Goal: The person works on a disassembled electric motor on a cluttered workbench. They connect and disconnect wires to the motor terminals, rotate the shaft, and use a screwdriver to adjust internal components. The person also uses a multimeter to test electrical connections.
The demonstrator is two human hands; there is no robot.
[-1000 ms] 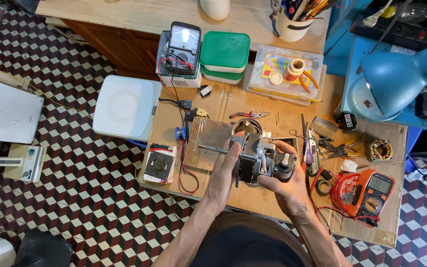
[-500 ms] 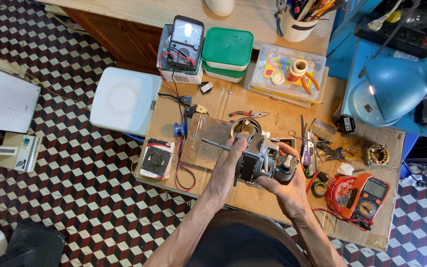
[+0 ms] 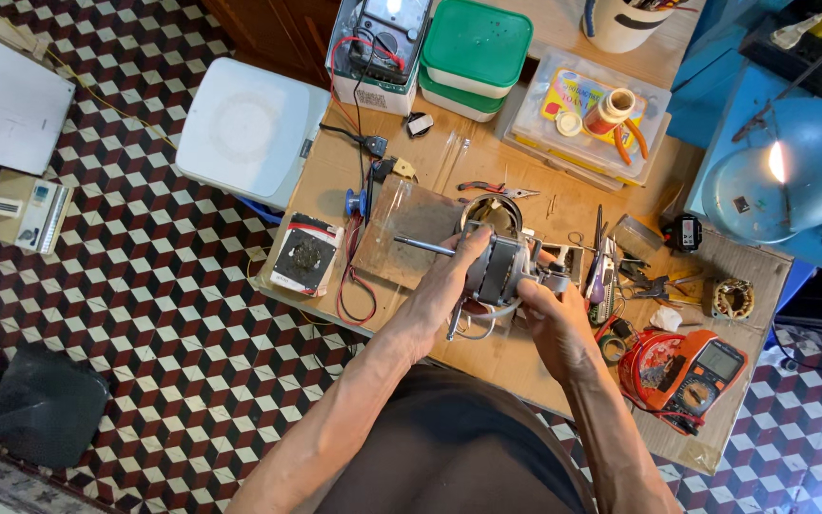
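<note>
Both hands on the motor [image 3: 504, 269] at the middle of the table [image 3: 544, 352]. Left hand [image 3: 444, 286] wrapped around the motor's left side, fingers curled tight against the housing, thumb up near the steel shaft [image 3: 422, 246] that sticks out to the left. Right hand [image 3: 549, 319] gripping the motor's right end, fingers closed on it from below. Motor held just above the cardboard, over a clear plastic sheet [image 3: 411, 228]. Red pliers [image 3: 497, 189] lying just beyond the motor. Orange multimeter [image 3: 706, 371] to the right, near the right forearm. Small dark block [image 3: 304, 255] with red and black leads to the left. Further back: a grey meter [image 3: 382, 38], green-lidded boxes [image 3: 476, 48], a clear box [image 3: 590, 114] of small parts. Blue lamp [image 3: 792, 171] lit at the far right. White stool [image 3: 249, 128] beside the table, over checkered floor [image 3: 145, 305].
</note>
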